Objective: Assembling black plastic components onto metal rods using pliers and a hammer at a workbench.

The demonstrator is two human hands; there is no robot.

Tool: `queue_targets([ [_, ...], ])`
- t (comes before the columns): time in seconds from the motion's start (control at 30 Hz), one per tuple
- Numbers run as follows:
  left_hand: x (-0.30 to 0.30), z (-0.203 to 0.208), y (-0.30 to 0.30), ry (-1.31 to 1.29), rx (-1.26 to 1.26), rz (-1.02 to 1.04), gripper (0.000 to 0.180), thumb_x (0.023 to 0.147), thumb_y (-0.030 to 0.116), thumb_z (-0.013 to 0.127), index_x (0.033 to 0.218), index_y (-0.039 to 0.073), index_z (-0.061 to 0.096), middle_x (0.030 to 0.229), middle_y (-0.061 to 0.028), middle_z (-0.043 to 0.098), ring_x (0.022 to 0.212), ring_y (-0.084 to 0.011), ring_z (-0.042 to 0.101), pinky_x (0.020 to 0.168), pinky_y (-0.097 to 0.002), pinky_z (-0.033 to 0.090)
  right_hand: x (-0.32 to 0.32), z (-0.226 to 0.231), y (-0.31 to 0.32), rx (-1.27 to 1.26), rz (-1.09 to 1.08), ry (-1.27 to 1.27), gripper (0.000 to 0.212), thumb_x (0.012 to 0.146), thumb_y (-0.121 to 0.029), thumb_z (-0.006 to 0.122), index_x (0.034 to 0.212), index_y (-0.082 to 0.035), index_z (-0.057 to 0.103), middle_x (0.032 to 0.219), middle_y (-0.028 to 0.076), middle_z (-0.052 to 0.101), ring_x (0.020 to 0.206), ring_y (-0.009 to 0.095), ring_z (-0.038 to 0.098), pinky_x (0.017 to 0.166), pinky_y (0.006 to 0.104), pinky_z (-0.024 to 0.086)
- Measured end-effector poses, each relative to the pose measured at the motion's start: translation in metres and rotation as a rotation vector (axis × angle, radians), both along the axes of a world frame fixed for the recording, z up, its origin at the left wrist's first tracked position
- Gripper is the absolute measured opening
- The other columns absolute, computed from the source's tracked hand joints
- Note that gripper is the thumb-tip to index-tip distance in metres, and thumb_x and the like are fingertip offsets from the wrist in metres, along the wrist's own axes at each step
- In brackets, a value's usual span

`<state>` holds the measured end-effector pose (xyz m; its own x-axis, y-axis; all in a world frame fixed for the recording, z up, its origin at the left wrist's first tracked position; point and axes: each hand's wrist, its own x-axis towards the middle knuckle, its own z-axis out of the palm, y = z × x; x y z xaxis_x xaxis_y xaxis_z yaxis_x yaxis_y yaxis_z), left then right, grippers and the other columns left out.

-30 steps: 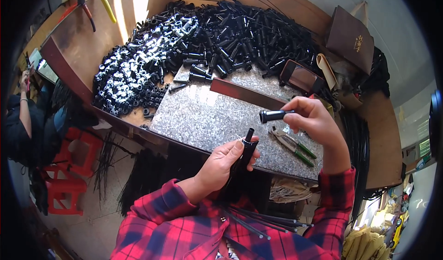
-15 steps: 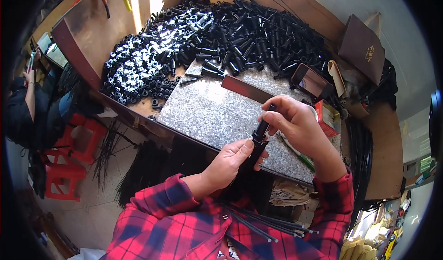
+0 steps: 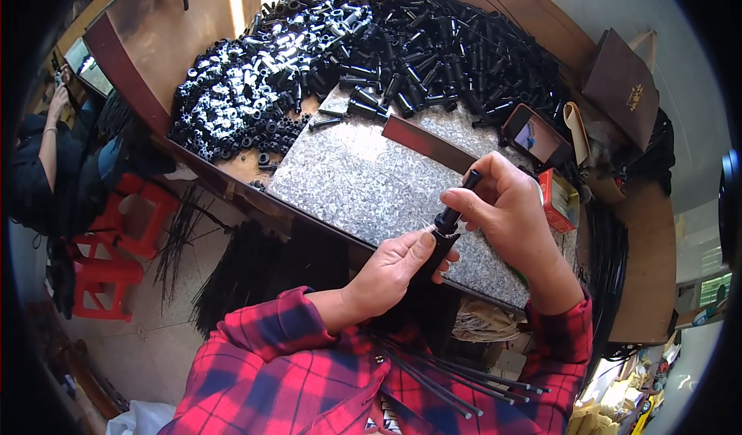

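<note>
Above the front edge of the speckled grey stone slab, my two hands meet on slim black parts. My left hand is closed around a black piece, thumb pressed near its upper end. A narrower black tubular fitting rises at a tilt from that end. The fingers of my right hand pinch this fitting close to its top. Fine pale threads stick out where the two parts meet. My left palm hides the lower part of the held piece.
Black tubular parts are heaped behind the slab, with small black rings at left. A reddish-brown flat bar, a phone and a red box lie nearby. Black rods rest across my lap. Red stools stand left, beside another person's arm.
The view has shifted slightly, so the slab and heap sit further right. My right index finger has lifted, and more of the fitting's top shows. Both hands keep their hold.
</note>
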<state>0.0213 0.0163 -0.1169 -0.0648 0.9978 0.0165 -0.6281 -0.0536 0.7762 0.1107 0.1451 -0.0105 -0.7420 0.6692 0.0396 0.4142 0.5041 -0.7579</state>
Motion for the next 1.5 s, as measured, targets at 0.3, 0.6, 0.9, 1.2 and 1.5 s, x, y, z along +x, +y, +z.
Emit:
queue_targets([
  [0.3, -0.002, -0.008, 0.001, -0.021, 0.037, -0.070, 0.042, 0.100, 0.038, 0.038, 0.111, 0.002, 0.058, 0.093, -0.0004, 0.060, 0.075, -0.0065, 0.051, 0.073, -0.0220, 0.044, -0.001, -0.012, 0.001, 0.031, 0.046, 0.076, 0.035, 0.078, -0.020, 0.076, 0.093, 0.001, 0.052, 0.062, 0.004, 0.055, 0.058, 0.007, 0.054, 0.051, 0.0241, 0.042],
  [0.6, -0.006, 0.000, -0.001, -0.077, -0.046, -0.032, 0.044, 0.100, 0.037, 0.038, 0.107, -0.001, 0.058, 0.089, -0.0036, 0.060, 0.079, -0.0097, 0.056, 0.076, -0.0244, 0.045, 0.006, -0.003, 0.007, -0.025, 0.336, 0.049, 0.035, 0.084, 0.004, 0.060, 0.117, -0.001, 0.047, 0.096, 0.005, 0.056, 0.087, 0.008, 0.056, 0.074, 0.0230, 0.047],
  [0.9, -0.003, -0.003, -0.001, -0.023, -0.004, -0.010, 0.043, 0.100, 0.038, 0.038, 0.108, 0.000, 0.058, 0.087, -0.0025, 0.059, 0.079, -0.0082, 0.055, 0.075, -0.0233, 0.044, -0.001, 0.013, -0.008, 0.226, 0.194, -0.089, 0.031, 0.077, -0.001, 0.069, 0.103, 0.000, 0.052, 0.068, 0.006, 0.057, 0.060, 0.010, 0.056, 0.058, 0.0236, 0.045],
  [1.2, -0.001, -0.006, -0.002, 0.006, 0.010, -0.003, 0.043, 0.100, 0.037, 0.037, 0.108, 0.000, 0.057, 0.089, -0.0025, 0.059, 0.079, -0.0084, 0.054, 0.076, -0.0237, 0.044, -0.002, 0.012, -0.002, 0.192, 0.380, -0.084, 0.030, 0.077, 0.000, 0.070, 0.101, -0.001, 0.051, 0.081, 0.006, 0.057, 0.066, 0.008, 0.055, 0.061, 0.0229, 0.045],
  [1.5, -0.004, -0.002, -0.003, 0.006, 0.009, 0.030, 0.044, 0.100, 0.039, 0.037, 0.108, 0.000, 0.057, 0.087, -0.0027, 0.059, 0.077, -0.0076, 0.055, 0.071, -0.0215, 0.044, 0.001, -0.006, 0.001, -0.364, 0.100, -0.027, 0.030, 0.082, -0.001, 0.066, 0.105, -0.003, 0.047, 0.089, 0.001, 0.055, 0.082, 0.006, 0.055, 0.071, 0.0206, 0.046],
])
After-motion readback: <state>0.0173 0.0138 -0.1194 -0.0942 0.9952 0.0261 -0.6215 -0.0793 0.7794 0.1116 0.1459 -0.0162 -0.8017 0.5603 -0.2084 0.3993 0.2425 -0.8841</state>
